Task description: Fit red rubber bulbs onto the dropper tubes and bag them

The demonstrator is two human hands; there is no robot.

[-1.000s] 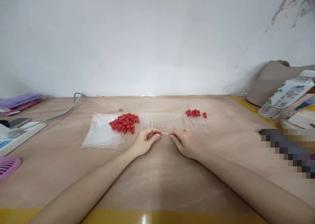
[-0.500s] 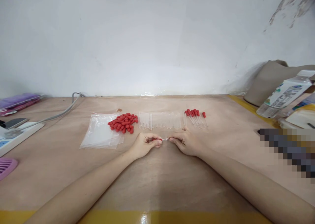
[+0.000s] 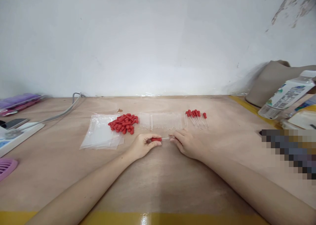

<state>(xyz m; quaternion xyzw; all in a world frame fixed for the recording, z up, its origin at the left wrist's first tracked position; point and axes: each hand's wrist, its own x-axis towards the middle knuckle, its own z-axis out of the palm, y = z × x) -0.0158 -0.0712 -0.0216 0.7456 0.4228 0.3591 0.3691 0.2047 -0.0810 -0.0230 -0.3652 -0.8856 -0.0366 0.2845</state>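
Between my two hands lies a dropper: a red rubber bulb (image 3: 156,139) sits on the end of a clear thin tube (image 3: 166,138). The thumb and fingers of my left hand (image 3: 142,146) are round the bulb, which shows between them. My right hand (image 3: 187,143) pinches the tube near its other end, and the fingers hide the tip. Just beyond my hands lies a row of clear tubes (image 3: 163,120). A heap of loose red bulbs (image 3: 123,123) is left of the row. Several droppers with red bulbs (image 3: 195,113) lie to its right.
Clear plastic bags (image 3: 98,132) lie partly under the bulb heap. At the left are a power strip (image 3: 27,132) with a grey cable (image 3: 61,113) and a pink slotted object (image 3: 7,168). A plastic bottle (image 3: 286,95) leans at the right, near a blurred-out dark object (image 3: 288,149).
My left fingers have loosened round the bulb, so more of it shows. My right hand has shifted slightly right along the tube. The heap, row and other droppers have not moved.
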